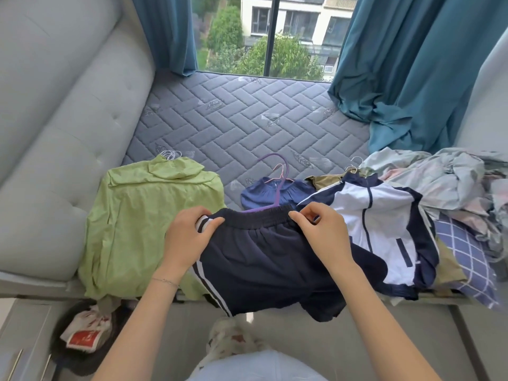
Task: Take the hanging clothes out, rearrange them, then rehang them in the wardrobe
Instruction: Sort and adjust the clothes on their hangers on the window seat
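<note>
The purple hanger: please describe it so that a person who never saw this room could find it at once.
On the grey quilted mattress below the window, find the navy shorts at the near edge. The purple hanger rises from their waistband across a blue top, hook on bare mattress. Its neighbour is a thinner pink hanger; no other is purple.

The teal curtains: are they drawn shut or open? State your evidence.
Open. The left curtain and right curtain hang apart, leaving the window between them uncovered; trees and a building show through.
</note>
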